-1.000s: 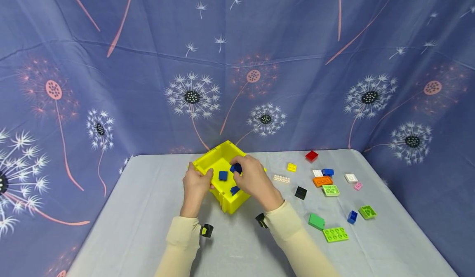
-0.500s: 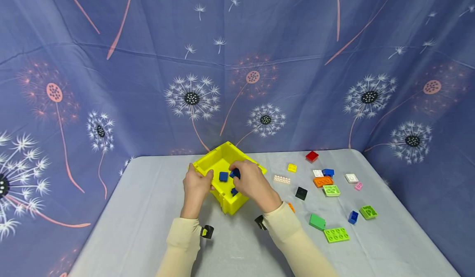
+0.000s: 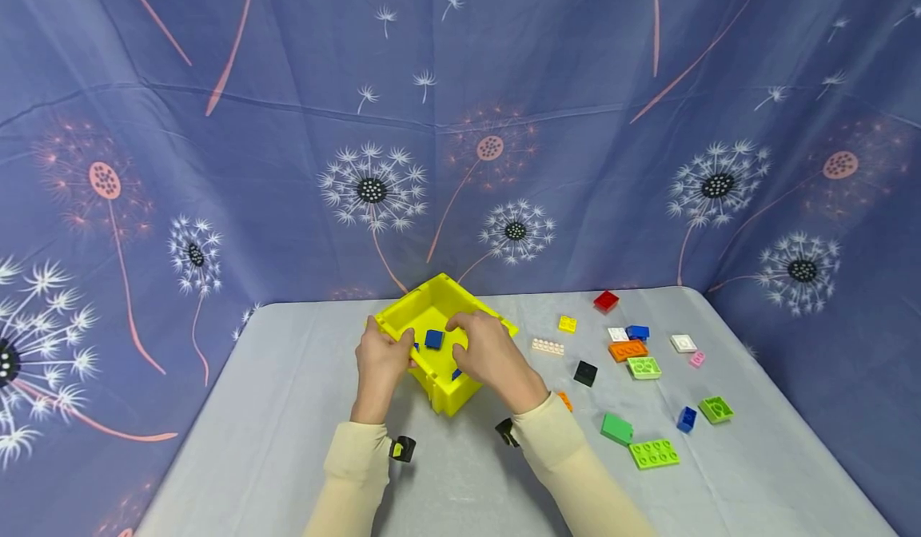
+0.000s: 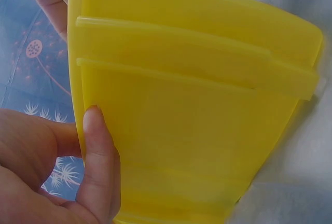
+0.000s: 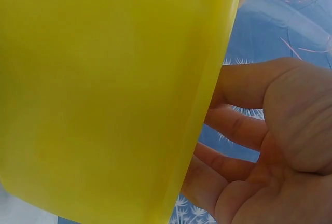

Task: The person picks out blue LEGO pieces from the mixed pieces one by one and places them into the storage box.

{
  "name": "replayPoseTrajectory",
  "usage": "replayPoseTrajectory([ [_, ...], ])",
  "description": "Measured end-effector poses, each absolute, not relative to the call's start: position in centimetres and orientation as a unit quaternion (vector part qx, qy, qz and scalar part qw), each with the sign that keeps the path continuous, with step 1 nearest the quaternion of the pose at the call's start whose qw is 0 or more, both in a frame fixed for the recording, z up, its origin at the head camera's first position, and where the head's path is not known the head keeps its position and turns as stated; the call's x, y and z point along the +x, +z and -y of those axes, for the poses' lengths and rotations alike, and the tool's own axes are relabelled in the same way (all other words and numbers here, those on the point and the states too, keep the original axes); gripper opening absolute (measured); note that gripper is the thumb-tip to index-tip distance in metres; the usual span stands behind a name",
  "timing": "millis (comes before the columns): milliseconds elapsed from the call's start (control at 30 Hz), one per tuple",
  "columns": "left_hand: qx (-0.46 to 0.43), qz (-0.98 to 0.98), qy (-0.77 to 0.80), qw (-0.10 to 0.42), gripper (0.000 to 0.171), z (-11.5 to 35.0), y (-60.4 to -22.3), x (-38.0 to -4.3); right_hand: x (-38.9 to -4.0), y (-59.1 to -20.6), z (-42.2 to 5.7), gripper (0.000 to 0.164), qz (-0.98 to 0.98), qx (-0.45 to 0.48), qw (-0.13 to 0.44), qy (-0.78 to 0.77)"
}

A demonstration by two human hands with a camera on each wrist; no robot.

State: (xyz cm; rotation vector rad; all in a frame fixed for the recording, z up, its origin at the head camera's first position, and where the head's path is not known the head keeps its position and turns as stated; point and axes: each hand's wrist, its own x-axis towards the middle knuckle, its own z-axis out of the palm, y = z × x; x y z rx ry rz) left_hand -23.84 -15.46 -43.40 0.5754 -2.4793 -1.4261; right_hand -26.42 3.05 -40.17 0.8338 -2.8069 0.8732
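Observation:
A yellow bin [image 3: 424,309], tilted towards me, holds blue toy bricks; one blue brick [image 3: 434,340] is plain on its floor, and others show only in part. My left hand [image 3: 381,359] pinches the bin's left rim; in the left wrist view its fingers [image 4: 98,156] press the outer wall. My right hand [image 3: 492,357] reaches over the right rim, thumb and forefinger apart with nothing seen between them. In the right wrist view the bin's wall [image 5: 104,99] hides the fingertips of that hand [image 5: 275,146].
To the right on the pale tabletop [image 3: 288,409] lie several loose bricks, including a black brick [image 3: 586,373], an orange brick [image 3: 628,351], a red brick [image 3: 606,301] and a lime brick [image 3: 654,454]. A patterned blue cloth [image 3: 612,161] stands behind.
The blue brick between my right thumb and forefinger has been let go into the bin. A bit of blue now shows near my left thumb. The left hand keeps its grip.

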Motion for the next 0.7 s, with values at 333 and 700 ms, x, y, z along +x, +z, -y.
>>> replayPoseTrajectory([
  [333,0.193,0.843,-0.490,0.106,0.092,15.5,-43.2,-23.8,-26.3,-40.0,-3.4,0.028,0.916,0.275,0.053,0.288],
  [700,0.191,0.849,-0.483,0.104,0.092,15.5,-43.5,-23.8,-26.0,-38.9,-4.4,0.026,0.917,0.257,0.075,0.296],
])
